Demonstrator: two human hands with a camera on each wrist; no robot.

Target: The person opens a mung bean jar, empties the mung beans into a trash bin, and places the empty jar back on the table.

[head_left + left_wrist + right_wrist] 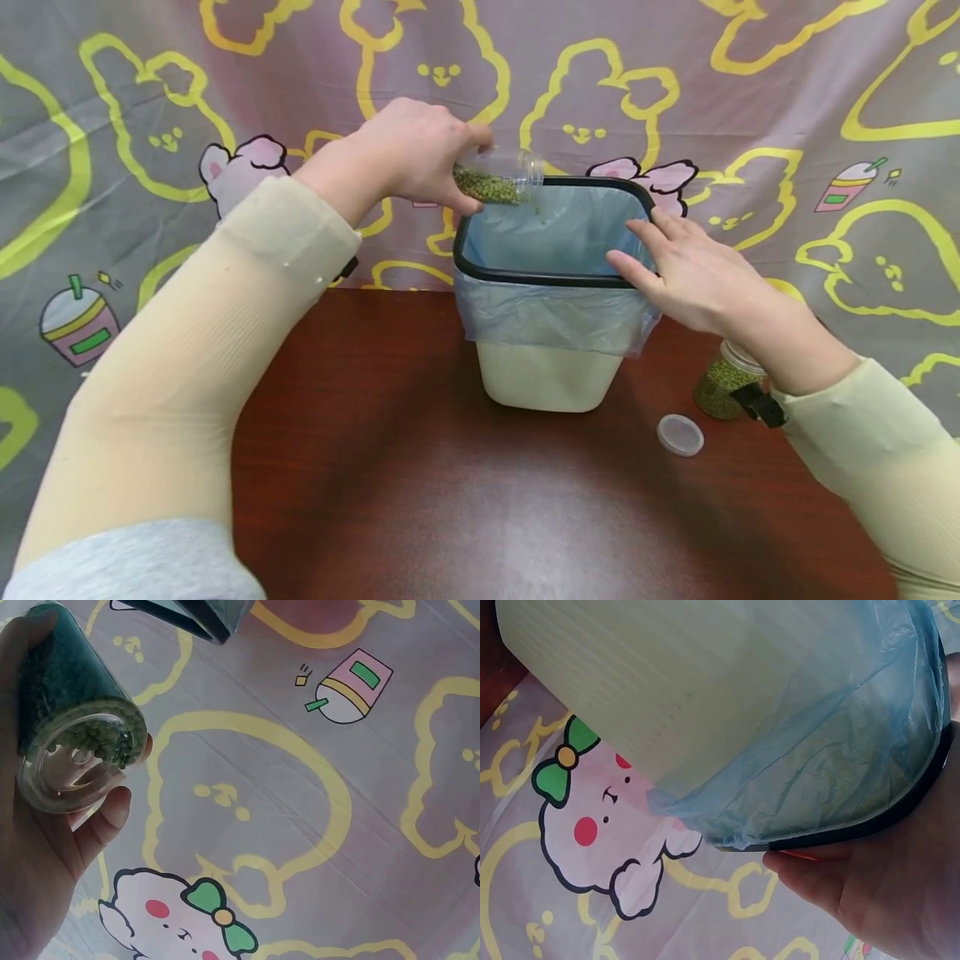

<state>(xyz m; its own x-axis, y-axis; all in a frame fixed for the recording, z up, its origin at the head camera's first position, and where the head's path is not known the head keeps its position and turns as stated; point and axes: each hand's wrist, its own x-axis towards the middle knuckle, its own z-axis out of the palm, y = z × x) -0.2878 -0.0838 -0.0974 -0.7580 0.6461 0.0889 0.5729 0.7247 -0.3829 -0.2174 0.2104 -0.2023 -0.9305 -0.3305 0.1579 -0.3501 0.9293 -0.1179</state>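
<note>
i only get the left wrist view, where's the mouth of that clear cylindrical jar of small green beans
Observer: The mouth of the clear cylindrical jar is above the left part of the opening of a cream bin lined with a translucent blue bag.
Operator: ok is anything touching the bin on its other side
Observer: Yes, the bare right hand touches the right side of its black rim.
Operator: and any more beans around
Observer: Yes, a second clear jar of green beans stands on the dark reddish-brown table, to the right of the bin.
</note>
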